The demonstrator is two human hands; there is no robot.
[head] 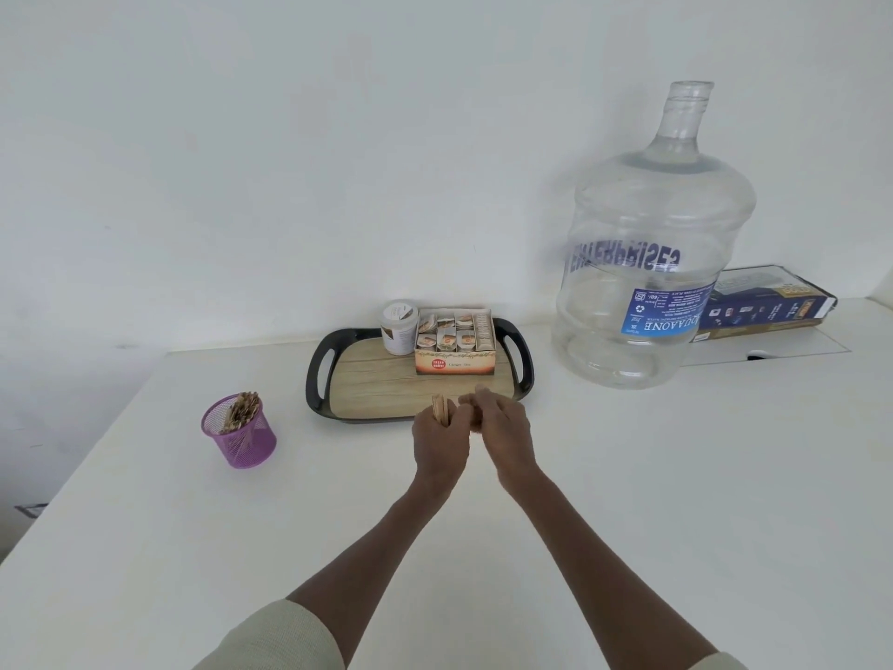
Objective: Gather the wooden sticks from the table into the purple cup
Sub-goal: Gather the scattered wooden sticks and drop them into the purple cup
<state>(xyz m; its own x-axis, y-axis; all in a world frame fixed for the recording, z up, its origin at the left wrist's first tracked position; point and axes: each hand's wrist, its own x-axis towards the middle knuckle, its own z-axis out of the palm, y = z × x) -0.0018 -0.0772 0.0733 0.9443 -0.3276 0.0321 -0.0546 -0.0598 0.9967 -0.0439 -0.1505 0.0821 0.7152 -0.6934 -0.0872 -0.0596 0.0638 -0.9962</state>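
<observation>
Left hand (440, 440) is shown with its fingers curled round a small bundle of wooden sticks (440, 409), which is held upright above the white table (628, 500), just in front of the near rim of the tray. Further sticks (241, 411) are seen standing in the purple cup (240, 435), a mesh pot set on the table well to the left of both hands. Immediately to the right of the left hand, the right hand (497, 425) is held with its fingers loosely bent toward the bundle; whether contact is made with the sticks cannot be told. Behind the hands, a black-handled tray (367, 379) with a wood-grain floor is occupied by a white jar (398, 327) and, touching it on the right, an open box of tea bags (455, 348). Further right, a large clear water bottle (652, 263) is stood on the table, and a dark blue carton (768, 302) is laid flat behind it.
</observation>
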